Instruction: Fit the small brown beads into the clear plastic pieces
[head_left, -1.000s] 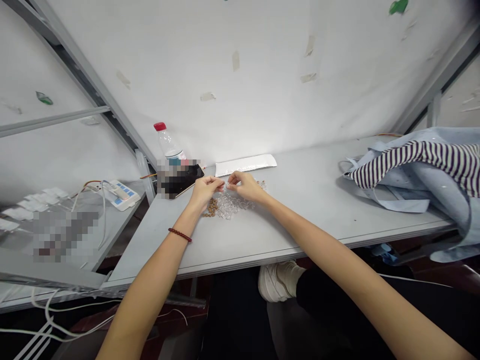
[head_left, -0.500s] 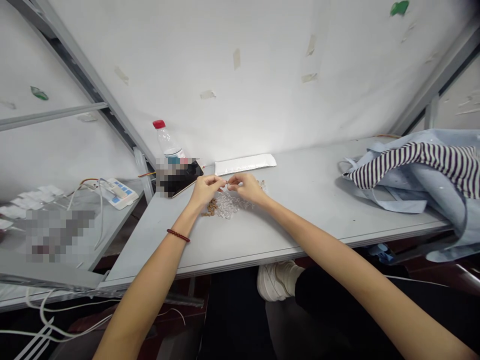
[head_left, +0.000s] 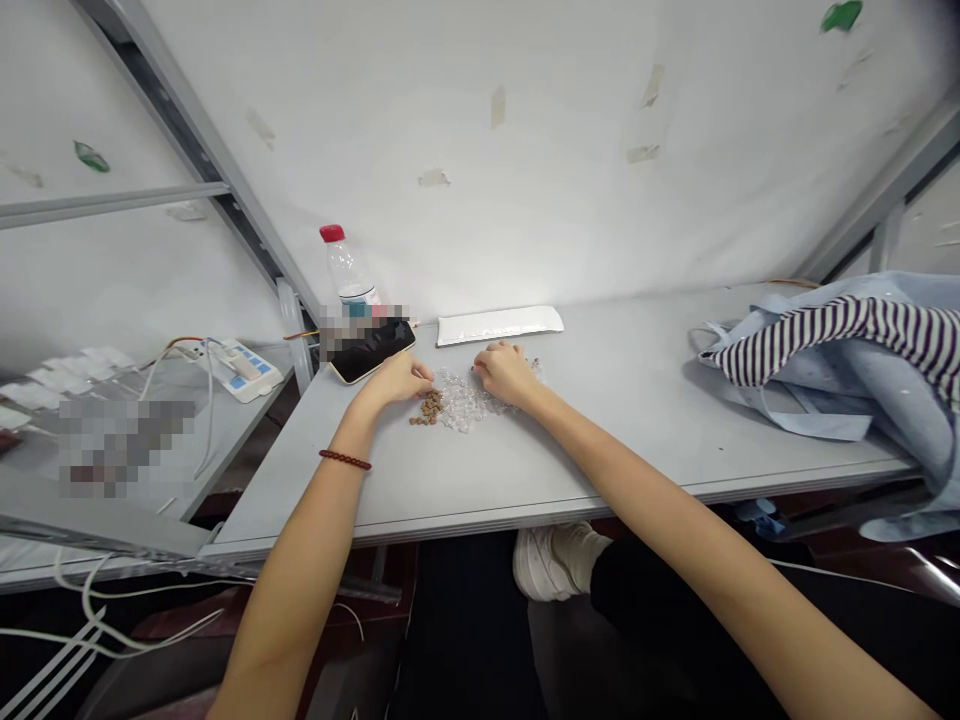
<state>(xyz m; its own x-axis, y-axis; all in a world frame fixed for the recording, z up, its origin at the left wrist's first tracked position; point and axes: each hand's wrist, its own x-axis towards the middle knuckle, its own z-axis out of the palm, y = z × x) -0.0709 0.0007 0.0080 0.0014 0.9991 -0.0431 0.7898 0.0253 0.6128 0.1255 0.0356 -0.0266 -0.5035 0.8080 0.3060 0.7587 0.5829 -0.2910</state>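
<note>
A small heap of brown pellet-like pieces (head_left: 431, 408) lies on the grey tabletop beside a spread of clear plastic pieces (head_left: 461, 402). My left hand (head_left: 399, 380), with a dark red bead bracelet (head_left: 345, 460) on its wrist, is at the upper left of the brown heap. Its fingers are curled with the tips close together; whatever they hold is too small to name. Over the right part of the clear pieces is my right hand (head_left: 506, 372), fingers bent and pinched. A tiny dark spot shows at its fingertips, its kind unclear. Part of the clear pile is hidden under this hand.
Behind the hands lies a long white packet (head_left: 500, 325). A phone (head_left: 373, 350) and a red-capped bottle (head_left: 346, 268) are at the back left. Light blue cloth with a striped band (head_left: 847, 325) covers the right end. A power strip (head_left: 244, 370) sits on the left shelf.
My hands were together above the clear pieces and have parted. The left moved down-left to the brown heap, the right slightly right. The view has shifted a little.
</note>
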